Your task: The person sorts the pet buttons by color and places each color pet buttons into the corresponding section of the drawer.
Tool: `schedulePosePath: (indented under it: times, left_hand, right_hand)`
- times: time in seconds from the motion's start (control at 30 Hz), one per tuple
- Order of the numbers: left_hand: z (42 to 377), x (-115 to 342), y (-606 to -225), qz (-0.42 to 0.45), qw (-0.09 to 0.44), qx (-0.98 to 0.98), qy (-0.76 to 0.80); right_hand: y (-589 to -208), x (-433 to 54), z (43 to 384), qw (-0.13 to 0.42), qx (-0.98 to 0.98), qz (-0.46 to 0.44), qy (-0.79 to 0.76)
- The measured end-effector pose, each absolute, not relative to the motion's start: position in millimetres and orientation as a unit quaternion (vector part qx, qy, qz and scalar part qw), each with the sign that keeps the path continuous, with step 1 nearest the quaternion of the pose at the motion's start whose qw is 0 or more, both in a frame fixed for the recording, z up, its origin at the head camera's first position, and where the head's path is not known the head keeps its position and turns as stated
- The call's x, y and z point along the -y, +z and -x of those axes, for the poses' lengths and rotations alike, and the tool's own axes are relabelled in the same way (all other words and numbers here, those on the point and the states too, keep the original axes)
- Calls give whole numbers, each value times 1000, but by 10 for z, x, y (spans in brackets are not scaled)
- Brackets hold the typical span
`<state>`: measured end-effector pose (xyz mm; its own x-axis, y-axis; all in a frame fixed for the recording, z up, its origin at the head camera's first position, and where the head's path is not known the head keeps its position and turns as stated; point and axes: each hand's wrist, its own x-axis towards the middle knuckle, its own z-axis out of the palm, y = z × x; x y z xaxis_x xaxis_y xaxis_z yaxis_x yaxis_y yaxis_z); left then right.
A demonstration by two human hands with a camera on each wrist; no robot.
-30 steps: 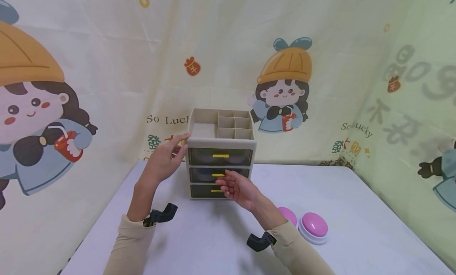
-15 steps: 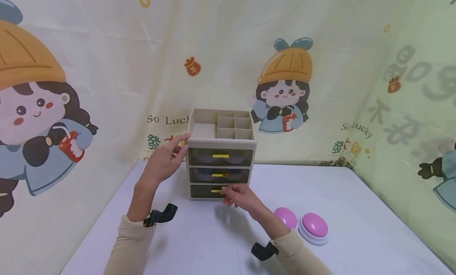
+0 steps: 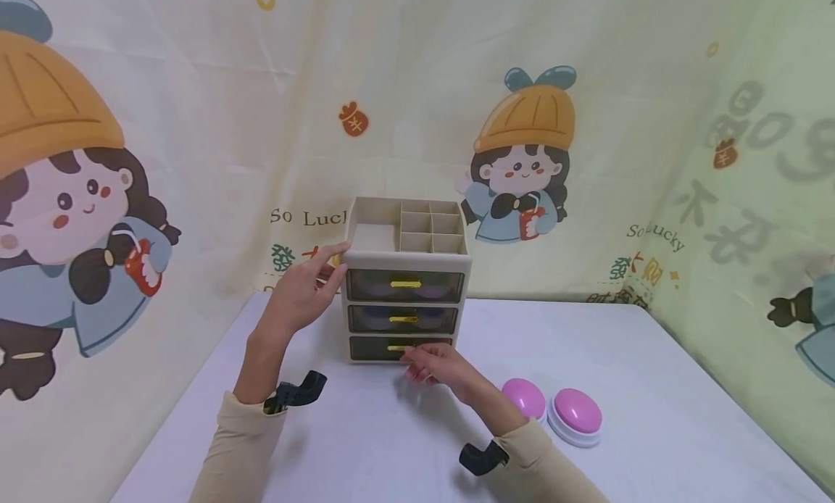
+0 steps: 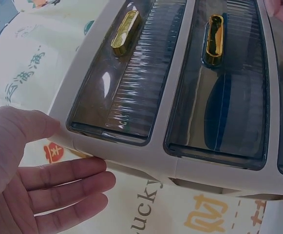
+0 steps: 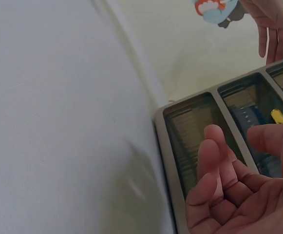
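Observation:
A beige desktop drawer cabinet point(image 3: 404, 261) stands on the table, its three dark see-through drawers flush with the front. Each drawer has a yellow handle. Against its upper left corner rests my left hand point(image 3: 301, 293), thumb on the front frame and fingers loosely extended along the side. My right hand point(image 3: 443, 369) is at the bottom drawer point(image 3: 372, 348), fingertips beside that drawer's handle point(image 3: 394, 348). In the right wrist view, a gap separates the thumb from the loosely bent fingers point(image 5: 209, 151). Something dark blue shows through the middle drawer point(image 4: 219, 107).
Two pink-topped round push buttons, a nearer one point(image 3: 577, 412) and another point(image 3: 524, 397) partly behind my right forearm, sit on the white table point(image 3: 652, 387). A printed cloth point(image 3: 417, 68) hangs behind. The cabinet top holds several small compartments point(image 3: 430, 227).
From in front of the middle drawer, my right hand has come down to the bottom drawer's handle, then shifted slightly. My left hand stays at the cabinet corner.

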<state>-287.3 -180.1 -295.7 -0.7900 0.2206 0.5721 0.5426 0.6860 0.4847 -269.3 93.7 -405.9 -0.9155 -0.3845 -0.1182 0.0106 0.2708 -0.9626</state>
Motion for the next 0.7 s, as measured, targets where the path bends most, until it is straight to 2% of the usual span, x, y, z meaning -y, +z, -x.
schedulePosePath:
  times: [0.7]
  left_hand:
    - [2875, 1777, -2965, 214, 240, 886, -335]
  right_hand:
    - [-4210, -979, 2838, 256, -670, 39, -696]
